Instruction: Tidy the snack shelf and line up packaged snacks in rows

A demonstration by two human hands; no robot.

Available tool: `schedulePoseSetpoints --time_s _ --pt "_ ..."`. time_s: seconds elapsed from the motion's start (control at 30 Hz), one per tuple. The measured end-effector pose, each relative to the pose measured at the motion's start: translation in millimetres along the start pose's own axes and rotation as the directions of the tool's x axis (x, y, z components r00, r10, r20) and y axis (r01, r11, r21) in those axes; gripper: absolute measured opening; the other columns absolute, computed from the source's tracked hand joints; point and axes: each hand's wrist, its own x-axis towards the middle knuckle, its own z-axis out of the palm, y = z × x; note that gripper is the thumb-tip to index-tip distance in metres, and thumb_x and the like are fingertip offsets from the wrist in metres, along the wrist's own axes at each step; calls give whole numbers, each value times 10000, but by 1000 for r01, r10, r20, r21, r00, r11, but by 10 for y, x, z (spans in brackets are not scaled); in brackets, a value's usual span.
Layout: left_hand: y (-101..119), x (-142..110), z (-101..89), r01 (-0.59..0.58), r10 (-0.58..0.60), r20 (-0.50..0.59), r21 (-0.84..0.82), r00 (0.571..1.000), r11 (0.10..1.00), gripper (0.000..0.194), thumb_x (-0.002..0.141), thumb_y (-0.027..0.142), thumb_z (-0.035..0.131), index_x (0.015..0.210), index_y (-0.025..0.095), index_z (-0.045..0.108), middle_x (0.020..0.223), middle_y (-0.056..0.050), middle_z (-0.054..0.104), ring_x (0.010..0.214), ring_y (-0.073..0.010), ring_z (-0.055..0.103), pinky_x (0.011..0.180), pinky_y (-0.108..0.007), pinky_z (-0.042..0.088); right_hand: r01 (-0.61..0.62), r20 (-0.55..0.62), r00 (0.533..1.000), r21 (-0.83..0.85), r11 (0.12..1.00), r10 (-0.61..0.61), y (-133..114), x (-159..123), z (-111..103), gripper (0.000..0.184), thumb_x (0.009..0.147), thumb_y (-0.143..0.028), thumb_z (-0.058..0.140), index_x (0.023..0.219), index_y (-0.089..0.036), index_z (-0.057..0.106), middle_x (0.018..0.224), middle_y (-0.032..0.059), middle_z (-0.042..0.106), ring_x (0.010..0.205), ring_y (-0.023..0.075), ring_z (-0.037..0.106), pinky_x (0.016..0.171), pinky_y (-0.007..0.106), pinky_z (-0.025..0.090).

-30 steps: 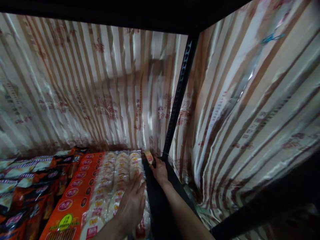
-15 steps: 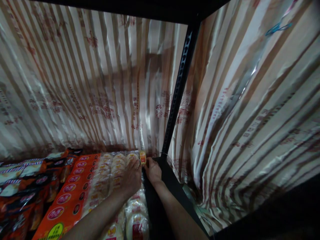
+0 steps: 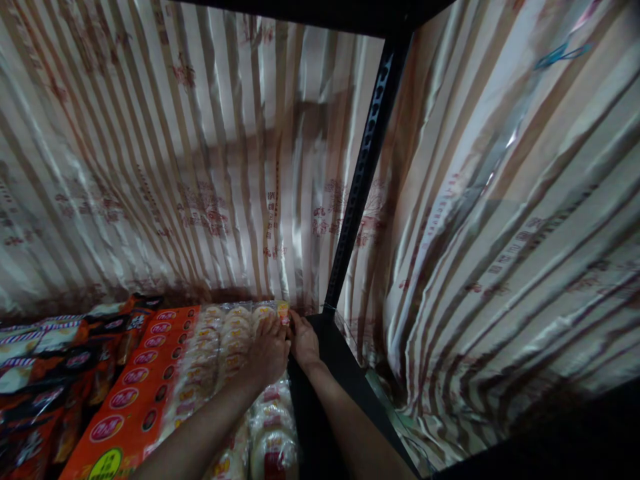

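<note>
Several rows of round, flat pastries in clear wrappers [image 3: 274, 453] stand on edge on a dark shelf. My left hand [image 3: 270, 350] lies over the back of the rightmost row, fingers stretched out, their tips by a small yellow-and-red packet [image 3: 283, 312]. That packet sits at the back right corner of the row. Against its right side is my right hand [image 3: 304, 341], with curled fingers gripping its edge; the fingertips are partly hidden.
An orange printed sheet [image 3: 143, 360] lies left of the pastries, beside black-and-orange snack bags [image 3: 60, 373]. A black slotted post [image 3: 357, 187] rises at the corner. Striped plastic sheeting [image 3: 225, 153] hangs behind and to the right. The dark shelf [image 3: 337, 353] continues right of the rows.
The small packet has shifted slightly left, against the pastry row. My left hand has moved a little right towards it, and my right hand slightly left.
</note>
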Motion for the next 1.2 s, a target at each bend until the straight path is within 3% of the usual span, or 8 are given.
schedulePoseSetpoints --time_s 0.47,0.67,0.77,0.97,1.2 --pt "48 -41 -83 6 -6 -30 -15 1000 1000 424 925 248 338 1259 43 499 1350 -187 476 1329 -288 333 1102 -474 240 62 -30 998 96 993 -59 55 74 58 490 808 -117 491 1296 -158 513 1153 104 629 1057 189 586 911 253 442" --pt "93 -66 -175 44 -52 -139 -62 989 997 319 869 137 361 1075 86 599 1167 -165 569 1155 -275 473 1038 -464 330 16 -89 996 76 997 -9 35 22 81 504 813 -156 503 1316 -128 478 1242 128 580 1148 212 536 960 300 425" --pt "192 -162 -297 16 -29 -137 -94 990 995 335 845 100 350 1071 110 596 1103 -136 576 1102 -264 478 1008 -444 362 21 -116 993 61 998 -13 19 -45 53 507 806 -146 492 1312 -104 479 1250 142 571 1159 215 526 980 310 413" --pt "518 -590 -483 85 -92 -39 -152 995 985 350 817 108 375 1083 106 602 1108 -138 583 1070 -272 514 960 -422 415 43 -229 973 153 987 -7 5 -334 -60 439 819 -185 448 1231 -62 536 1213 169 577 1158 234 516 994 351 411" --pt "864 -1502 -667 -7 -45 -128 -380 991 925 310 864 137 339 1032 178 597 1005 -72 625 930 -199 574 812 -331 494 65 -279 958 427 902 64 -141 -1136 -263 409 847 -306 403 1176 -115 552 1138 152 596 989 212 597 900 358 476"
